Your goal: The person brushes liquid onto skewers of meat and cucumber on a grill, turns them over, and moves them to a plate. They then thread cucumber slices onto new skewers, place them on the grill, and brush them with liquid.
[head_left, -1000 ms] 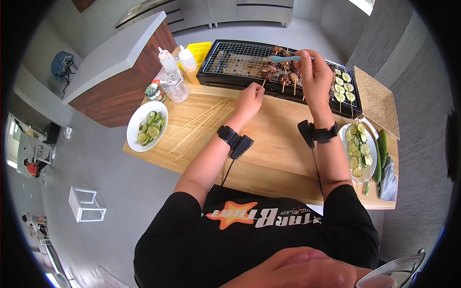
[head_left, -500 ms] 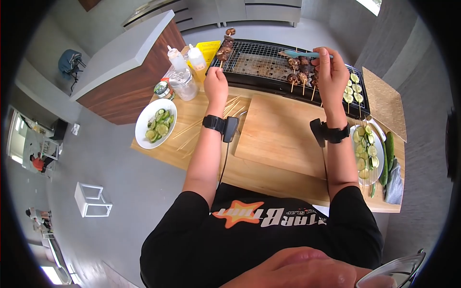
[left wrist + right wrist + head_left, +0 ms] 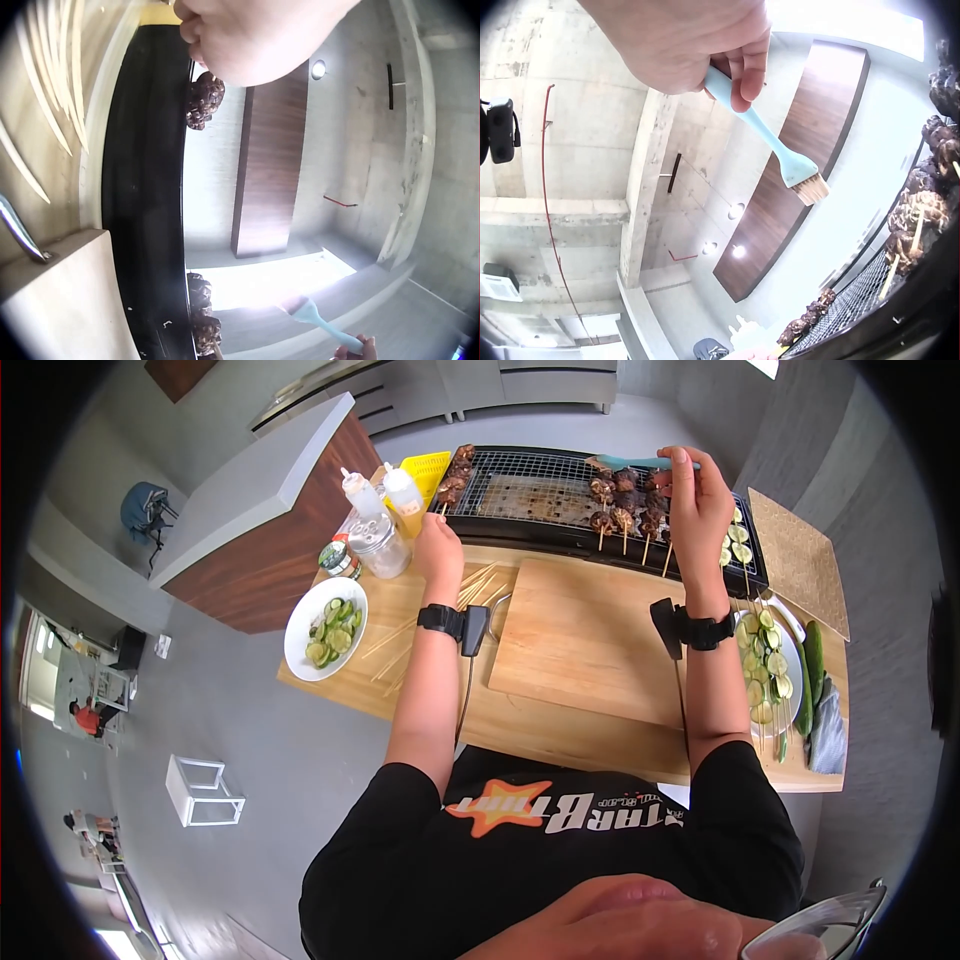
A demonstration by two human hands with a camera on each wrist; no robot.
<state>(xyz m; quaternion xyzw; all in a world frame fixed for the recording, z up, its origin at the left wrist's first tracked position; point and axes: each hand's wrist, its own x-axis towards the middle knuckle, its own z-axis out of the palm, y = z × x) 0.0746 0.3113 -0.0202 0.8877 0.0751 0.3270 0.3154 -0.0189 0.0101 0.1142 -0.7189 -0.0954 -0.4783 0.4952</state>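
Observation:
My left hand (image 3: 440, 550) pinches the stick of a meat skewer (image 3: 456, 478) at the left end of the black grill (image 3: 545, 532). The browned chunks lie low over the wire grate in the head view. In the left wrist view, the fist hides the stick's lower end. My right hand (image 3: 700, 500) grips a light blue basting brush (image 3: 761, 135), raised above the grill's right half. Its bristles (image 3: 811, 190) point away from the hand, clear of the meat in the right wrist view. Beneath that hand, several browned meat skewers (image 3: 624, 520) lie side by side on the grate.
A wooden cutting board (image 3: 590, 640) lies before me. Left are loose bamboo sticks (image 3: 390, 645), a bowl of cucumber slices (image 3: 297, 628), a shaker jar (image 3: 380, 550) and squeeze bottles (image 3: 403, 490). Right are a plate of cucumber skewers (image 3: 793, 700), whole cucumbers (image 3: 812, 660) and a grey cloth (image 3: 828, 730).
My left hand has lifted one meat skewer from the middle of the grate, carried it left, and lowered it at the grill's left end. The right hand still holds the brush over the other skewers.

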